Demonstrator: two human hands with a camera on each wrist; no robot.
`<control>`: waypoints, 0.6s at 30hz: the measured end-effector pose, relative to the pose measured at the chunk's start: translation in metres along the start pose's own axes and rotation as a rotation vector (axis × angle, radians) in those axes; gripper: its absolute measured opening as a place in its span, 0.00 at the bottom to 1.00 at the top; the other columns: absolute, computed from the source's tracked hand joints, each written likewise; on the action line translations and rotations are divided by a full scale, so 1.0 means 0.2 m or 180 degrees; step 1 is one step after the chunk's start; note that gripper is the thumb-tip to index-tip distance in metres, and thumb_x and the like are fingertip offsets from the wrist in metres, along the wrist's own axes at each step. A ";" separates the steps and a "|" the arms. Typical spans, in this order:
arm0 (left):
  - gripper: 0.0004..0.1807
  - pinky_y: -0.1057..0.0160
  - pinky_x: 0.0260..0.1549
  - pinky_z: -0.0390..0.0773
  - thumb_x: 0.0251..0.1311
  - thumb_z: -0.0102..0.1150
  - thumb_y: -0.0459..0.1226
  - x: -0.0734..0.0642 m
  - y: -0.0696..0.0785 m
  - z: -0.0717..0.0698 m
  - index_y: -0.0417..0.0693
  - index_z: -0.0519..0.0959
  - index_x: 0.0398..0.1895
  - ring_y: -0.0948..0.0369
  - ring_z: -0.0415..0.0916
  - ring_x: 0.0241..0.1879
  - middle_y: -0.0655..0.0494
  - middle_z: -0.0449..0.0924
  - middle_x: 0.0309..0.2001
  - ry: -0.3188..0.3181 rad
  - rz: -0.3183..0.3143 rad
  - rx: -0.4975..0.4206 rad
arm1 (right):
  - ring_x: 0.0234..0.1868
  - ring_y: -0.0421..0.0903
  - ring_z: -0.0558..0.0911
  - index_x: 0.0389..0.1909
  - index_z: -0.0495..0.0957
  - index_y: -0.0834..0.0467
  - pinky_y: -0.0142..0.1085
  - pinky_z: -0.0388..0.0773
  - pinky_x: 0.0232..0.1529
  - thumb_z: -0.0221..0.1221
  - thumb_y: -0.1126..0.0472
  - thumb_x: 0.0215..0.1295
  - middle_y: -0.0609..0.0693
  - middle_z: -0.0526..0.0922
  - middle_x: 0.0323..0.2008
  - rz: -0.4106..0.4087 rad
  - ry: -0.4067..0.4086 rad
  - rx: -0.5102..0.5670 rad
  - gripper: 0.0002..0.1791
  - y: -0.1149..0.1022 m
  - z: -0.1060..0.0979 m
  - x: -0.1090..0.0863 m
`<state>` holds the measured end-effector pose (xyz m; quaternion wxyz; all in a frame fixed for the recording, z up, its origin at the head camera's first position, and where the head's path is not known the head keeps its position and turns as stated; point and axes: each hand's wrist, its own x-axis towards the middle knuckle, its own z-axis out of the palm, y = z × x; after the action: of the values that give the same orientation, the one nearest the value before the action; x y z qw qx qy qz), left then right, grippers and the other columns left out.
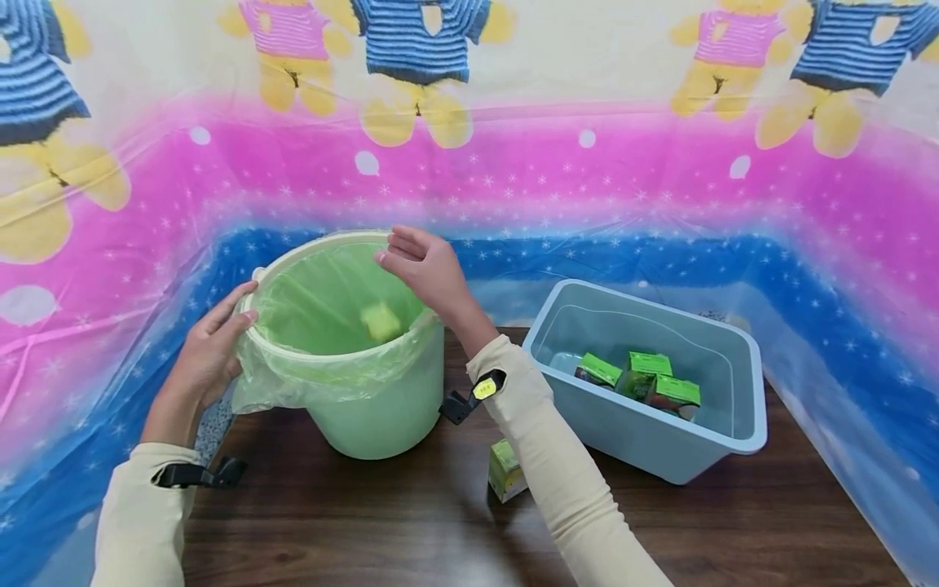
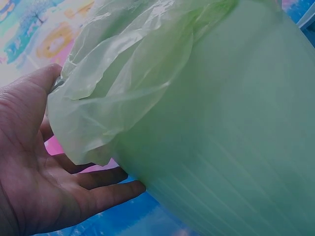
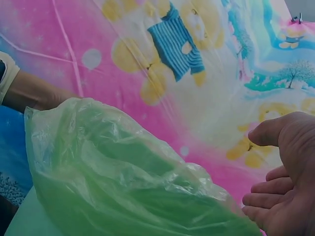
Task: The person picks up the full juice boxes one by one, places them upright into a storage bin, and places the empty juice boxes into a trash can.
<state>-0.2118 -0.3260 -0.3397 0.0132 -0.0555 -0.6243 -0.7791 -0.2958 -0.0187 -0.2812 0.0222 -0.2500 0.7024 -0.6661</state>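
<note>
A pale green trash can [image 1: 389,416] stands on the table, lined with a thin translucent plastic bag [image 1: 282,379] folded over its rim. At the can's left side my left hand [image 1: 209,350] grips the rim and bag, with the thumb at the edge; in the left wrist view its lower fingers [image 2: 110,194] spread against the outside. Over the can's right rim hangs my right hand [image 1: 429,269], its fingers loosely bent and holding nothing. Below it, inside the can, a small yellow-green box [image 1: 381,322] looks blurred. The right wrist view also shows this hand [image 3: 283,182] empty beside the bag.
Right of the can, a grey-blue plastic tub [image 1: 631,432] contains several small boxes with green tops [image 1: 649,364]. One green box [image 1: 506,470] stands on the dark wooden table [image 1: 352,522], partly behind my right forearm. A printed cloth [image 1: 513,175] hangs behind and at both sides.
</note>
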 end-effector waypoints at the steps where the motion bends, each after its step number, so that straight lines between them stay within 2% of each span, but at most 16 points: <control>1: 0.34 0.63 0.33 0.85 0.76 0.54 0.37 0.00 0.00 0.00 0.60 0.56 0.81 0.65 0.81 0.38 0.57 0.72 0.53 0.0001 0.0008 -0.0001 | 0.68 0.47 0.74 0.74 0.66 0.61 0.35 0.75 0.62 0.64 0.58 0.70 0.58 0.72 0.69 -0.0026 0.0015 0.0036 0.34 0.00 -0.01 0.00; 9: 0.34 0.64 0.33 0.85 0.76 0.53 0.38 0.00 0.00 0.00 0.60 0.56 0.81 0.65 0.80 0.39 0.57 0.70 0.56 0.0004 0.0035 0.0077 | 0.65 0.44 0.77 0.72 0.68 0.62 0.34 0.76 0.61 0.64 0.60 0.70 0.54 0.77 0.66 -0.0168 0.0163 0.0234 0.32 0.00 -0.07 -0.03; 18: 0.33 0.64 0.33 0.85 0.77 0.52 0.38 0.00 0.00 0.00 0.62 0.56 0.81 0.66 0.80 0.40 0.58 0.68 0.56 0.0027 0.0011 0.0106 | 0.66 0.43 0.77 0.71 0.69 0.63 0.35 0.76 0.62 0.63 0.65 0.70 0.56 0.77 0.66 -0.0579 0.0183 0.0383 0.30 -0.09 -0.14 -0.12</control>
<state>-0.2114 -0.3269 -0.3399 0.0180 -0.0531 -0.6370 -0.7689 -0.2795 0.0167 -0.2686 -0.0436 -0.2917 0.6359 -0.7132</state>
